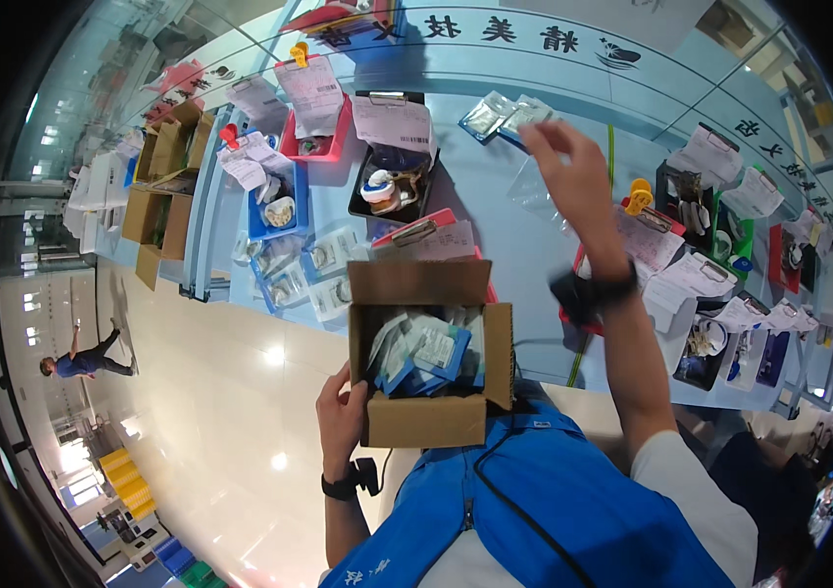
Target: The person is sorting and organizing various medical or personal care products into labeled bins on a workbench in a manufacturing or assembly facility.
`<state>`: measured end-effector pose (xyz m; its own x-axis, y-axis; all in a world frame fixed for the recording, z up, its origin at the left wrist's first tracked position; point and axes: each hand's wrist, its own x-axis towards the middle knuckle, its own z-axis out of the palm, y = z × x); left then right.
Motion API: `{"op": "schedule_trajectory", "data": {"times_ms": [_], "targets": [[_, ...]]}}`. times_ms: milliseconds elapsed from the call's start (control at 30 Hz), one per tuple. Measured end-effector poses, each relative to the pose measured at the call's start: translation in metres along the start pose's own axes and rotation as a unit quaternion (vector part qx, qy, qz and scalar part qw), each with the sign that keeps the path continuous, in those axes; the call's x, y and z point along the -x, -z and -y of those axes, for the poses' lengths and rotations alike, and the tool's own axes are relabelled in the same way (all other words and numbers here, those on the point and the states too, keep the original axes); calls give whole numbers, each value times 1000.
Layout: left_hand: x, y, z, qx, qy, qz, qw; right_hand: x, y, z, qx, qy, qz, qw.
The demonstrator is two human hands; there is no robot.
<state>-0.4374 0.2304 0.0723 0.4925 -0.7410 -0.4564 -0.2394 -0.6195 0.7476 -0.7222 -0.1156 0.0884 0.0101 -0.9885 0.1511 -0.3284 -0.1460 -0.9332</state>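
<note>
My left hand (342, 412) grips the left side of an open cardboard box (426, 421), held in front of my body at the table's edge. Its flaps stand spread, and inside lie several clear-fronted packets (436, 351) with blue edges. Over the table, my right hand (571, 176) is raised with its fingers slightly curled and apart, and I see nothing between them. Just beyond its fingertips lie similar flat packets (519, 116). Thin clear plastic (539, 194) shows beneath the hand; whether it touches the hand I cannot tell.
Bagged parts (308, 269) lie left of the box. A black tray (390, 191), a blue tray (274, 218) and a red tray (318, 145) carry clipped papers. More trays (706, 343) crowd the right side. Brown cartons (166, 171) stand far left; a person (88, 361) walks beyond.
</note>
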Motion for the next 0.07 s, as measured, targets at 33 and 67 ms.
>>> {"op": "schedule_trajectory", "data": {"times_ms": [33,67], "targets": [[-1,2,9,14,-12,-3,1000,-33,-13,-40,76,-64,-25,995],[-7,4,23,29,-26,-2,999,-65,-22,-86,150,-129,-55,979]]}}
